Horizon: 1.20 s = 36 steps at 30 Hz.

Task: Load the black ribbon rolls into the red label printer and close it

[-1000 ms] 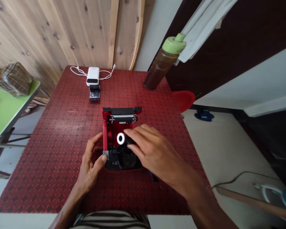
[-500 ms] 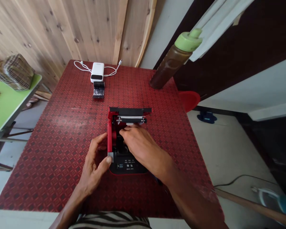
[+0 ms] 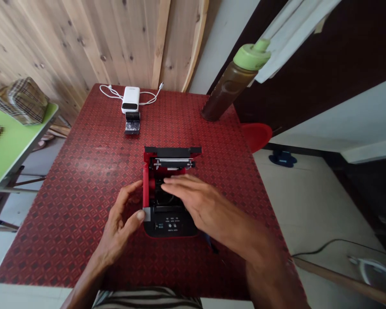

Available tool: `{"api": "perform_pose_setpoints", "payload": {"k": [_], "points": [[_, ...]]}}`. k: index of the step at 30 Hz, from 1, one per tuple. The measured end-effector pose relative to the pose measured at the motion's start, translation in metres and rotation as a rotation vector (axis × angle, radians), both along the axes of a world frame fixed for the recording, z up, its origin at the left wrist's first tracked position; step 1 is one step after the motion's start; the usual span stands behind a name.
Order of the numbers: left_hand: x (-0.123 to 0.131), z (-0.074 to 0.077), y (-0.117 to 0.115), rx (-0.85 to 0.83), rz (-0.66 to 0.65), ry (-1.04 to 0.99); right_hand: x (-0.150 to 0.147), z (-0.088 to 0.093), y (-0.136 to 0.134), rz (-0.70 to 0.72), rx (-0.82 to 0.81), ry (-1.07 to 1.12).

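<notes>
The red printer point(image 3: 170, 227) sits mid-table point(image 3: 67, 206), at 12 o'clock from your hands, its lid point(image 3: 172, 151) folded back at 12 o'clock. Your left hand point(image 3: 120, 227) is half open, thumb touching the grey tab point(image 3: 147, 213) at the printer's 7 o'clock corner, with no clear hold. Your right hand point(image 3: 202, 201) lies open and flat over the paper bay point(image 3: 162, 198), holding nothing visible.

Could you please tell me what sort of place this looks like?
It looks like a simple room in a home rather than a workshop: a wooden plank wall, a red patterned table, and on it a power bank and a drink bottle.
</notes>
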State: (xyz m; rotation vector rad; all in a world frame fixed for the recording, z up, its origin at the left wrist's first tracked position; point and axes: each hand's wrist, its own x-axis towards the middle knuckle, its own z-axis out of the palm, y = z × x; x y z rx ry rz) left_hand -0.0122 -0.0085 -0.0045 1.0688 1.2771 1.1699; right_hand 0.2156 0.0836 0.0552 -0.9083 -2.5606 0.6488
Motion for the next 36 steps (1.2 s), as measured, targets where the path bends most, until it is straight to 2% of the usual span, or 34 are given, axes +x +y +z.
{"api": "perform_pose_setpoints", "payload": {"k": [3, 6, 8, 11, 15, 17, 21, 27, 36], "points": [[-0.005, 0.008, 0.019, 0.027, 0.086, 0.056, 0.004, 0.007, -0.007, 0.050, -0.008, 0.035], [-0.008, 0.017, 0.049, 0.177, 0.155, 0.112, 0.000, 0.009, -0.013, -0.003, 0.029, 0.049], [-0.007, 0.025, 0.068, 0.280, 0.155, 0.123, -0.002, 0.008, -0.020, -0.050, 0.092, 0.080], [-0.003, 0.039, 0.083, 0.348, 0.152, 0.145, -0.001, 0.005, -0.033, -0.157, 0.232, 0.120], [0.005, 0.046, 0.071, 0.308, 0.188, 0.195, 0.000, -0.003, -0.056, -0.242, 0.427, 0.110], [0.008, 0.042, 0.058, 0.244, 0.205, 0.178, -0.001, -0.008, -0.065, -0.264, 0.500, 0.093], [0.014, 0.026, 0.036, 0.062, 0.214, 0.006, -0.005, -0.016, -0.075, -0.357, 0.596, 0.062], [0.015, 0.010, 0.022, -0.090, 0.097, -0.123, -0.008, -0.019, -0.070, -0.343, 0.497, 0.119], [0.014, 0.009, 0.021, -0.061, 0.064, -0.053, -0.009, -0.016, -0.073, -0.360, 0.357, 0.139]]}}
